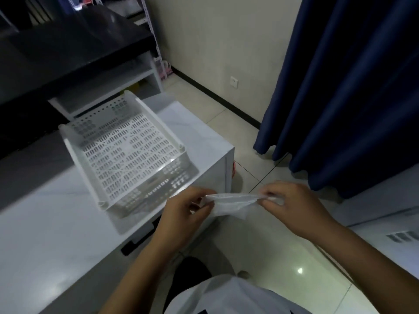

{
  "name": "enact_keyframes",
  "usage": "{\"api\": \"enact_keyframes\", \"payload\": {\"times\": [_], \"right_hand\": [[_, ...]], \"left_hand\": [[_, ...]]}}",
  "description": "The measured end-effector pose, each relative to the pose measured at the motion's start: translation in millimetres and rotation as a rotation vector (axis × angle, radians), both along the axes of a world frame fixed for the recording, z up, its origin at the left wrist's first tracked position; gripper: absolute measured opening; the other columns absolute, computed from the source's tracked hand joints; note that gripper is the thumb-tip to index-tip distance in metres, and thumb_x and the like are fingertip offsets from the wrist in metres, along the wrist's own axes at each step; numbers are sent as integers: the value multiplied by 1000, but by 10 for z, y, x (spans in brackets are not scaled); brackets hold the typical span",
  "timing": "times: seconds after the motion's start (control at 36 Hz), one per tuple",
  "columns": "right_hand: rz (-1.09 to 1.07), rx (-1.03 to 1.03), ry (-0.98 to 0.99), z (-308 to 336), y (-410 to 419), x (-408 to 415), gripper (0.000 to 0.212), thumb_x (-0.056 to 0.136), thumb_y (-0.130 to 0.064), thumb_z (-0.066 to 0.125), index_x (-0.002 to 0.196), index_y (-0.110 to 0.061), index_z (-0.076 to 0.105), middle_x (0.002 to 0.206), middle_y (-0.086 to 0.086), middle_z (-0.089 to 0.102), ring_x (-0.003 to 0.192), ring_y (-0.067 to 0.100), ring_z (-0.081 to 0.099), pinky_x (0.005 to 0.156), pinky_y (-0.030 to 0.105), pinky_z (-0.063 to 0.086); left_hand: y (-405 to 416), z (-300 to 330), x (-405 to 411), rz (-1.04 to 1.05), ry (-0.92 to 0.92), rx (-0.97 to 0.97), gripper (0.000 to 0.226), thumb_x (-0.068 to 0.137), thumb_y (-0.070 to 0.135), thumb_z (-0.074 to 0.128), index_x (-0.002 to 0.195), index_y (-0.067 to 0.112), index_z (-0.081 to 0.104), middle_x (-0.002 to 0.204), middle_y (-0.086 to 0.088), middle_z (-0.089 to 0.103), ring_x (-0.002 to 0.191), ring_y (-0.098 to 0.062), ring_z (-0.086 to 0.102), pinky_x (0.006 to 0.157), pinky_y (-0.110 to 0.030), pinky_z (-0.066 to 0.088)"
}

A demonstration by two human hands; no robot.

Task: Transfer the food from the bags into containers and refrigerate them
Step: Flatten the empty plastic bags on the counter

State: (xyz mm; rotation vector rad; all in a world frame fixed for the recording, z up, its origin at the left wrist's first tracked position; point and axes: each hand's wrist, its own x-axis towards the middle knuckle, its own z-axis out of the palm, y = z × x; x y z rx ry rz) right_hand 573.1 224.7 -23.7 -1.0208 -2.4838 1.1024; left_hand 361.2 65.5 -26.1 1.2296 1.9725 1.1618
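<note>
Head view, looking down past the person's chest toward the floor. At lower centre of the frame a small, thin white plastic bag [229,203] is stretched between both hands above the tiled floor [283,252], just off the near right corner of the white counter [45,223]. The left hand [181,214] pinches the bag's left end with curled fingers; the right hand [292,207] pinches its right end likewise. Neither hand is free. Pulling the two ends apart keeps the film taut, which is probably a way to find or spread the mouth of the bag, or to flatten it; which of the two cannot be told. The bag looks slack and flat, and no food is visible inside it.

Left of centre, a white perforated basket [127,152] sits on the counter, tilted relative to the frame and with nothing visible in it. It stands within easy reach of the hands, plausibly so that contents can go straight into it, though no food is in view anywhere.

A dark blue curtain [353,87] fills the upper right; a dark shelf unit [68,46] occupies the upper left. No refrigerator can be identified with certainty.
</note>
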Motion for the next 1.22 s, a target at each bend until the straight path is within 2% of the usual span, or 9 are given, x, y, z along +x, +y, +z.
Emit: {"api": "enact_keyframes", "payload": {"times": [0.14,0.28,0.44,0.61,0.75,0.86,1.0,1.14,1.22], "right_hand": [[4,172,-1,-49,491,27,13,88,-18,72,97,-26,74,85,-7,65,81,19,59,68,36,50],[-2,296,10,-176,1088,-67,18,84,-11,76,100,-18,75,87,-4,69,81,20,60,75,39,49],[-39,364,-102,-353,2010,-225,17,82,-8,77,97,-17,75,91,-2,72,87,24,63,83,41,45],[-67,247,-190,-471,2912,-410,13,81,0,76,89,-10,77,86,3,72,79,31,62,72,43,51],[-38,304,-213,-762,3422,-720,19,71,8,80,81,-7,75,83,7,72,73,35,64,67,45,53],[3,193,-319,-1127,3726,-920,14,79,-1,76,91,-9,77,92,8,71,86,36,61,76,48,51],[89,58,-367,-1578,3989,-1240,16,84,-12,75,100,-15,75,99,4,69,92,31,62,84,45,52],[241,-92,-489,-2094,4310,-1567,50,92,-32,65,139,-25,52,143,0,53,131,23,47,110,45,38],[311,-236,-589,-2411,4519,-1716,58,96,-38,59,149,-24,40,155,0,41,139,24,40,115,46,33]], "left_hand": [[493,7,167,13,26,-38,29,89,7,72,100,33,74,92,23,71,79,-5,68,66,-11,48],[1136,-47,135,-34,66,-50,30,90,8,69,110,31,71,101,21,70,86,-6,67,70,-15,51],[2155,-233,61,-128,63,-18,46,94,16,63,116,51,45,111,38,57,101,9,58,76,-7,48],[3076,-390,-59,-142,-59,-48,47,98,11,59,128,46,51,124,16,60,105,-5,61,88,-26,56],[3617,-603,-230,15,-269,-130,42,95,4,60,117,39,67,110,26,65,92,-7,65,84,-29,57],[3920,-820,-295,230,-422,-201,36,92,-4,57,96,26,78,89,17,72,76,-12,67,71,-30,59],[4179,-1173,-416,402,-471,-318,35,91,-6,56,88,20,79,85,9,74,76,-3,69,74,-29,58],[4396,-1676,-581,668,-452,-444,31,90,-7,55,103,10,78,101,1,73,95,-16,69,89,-32,56],[4523,-2065,-659,824,-517,-522,34,92,-3,55,120,9,71,111,-4,71,97,-23,68,90,-39,57]]}}
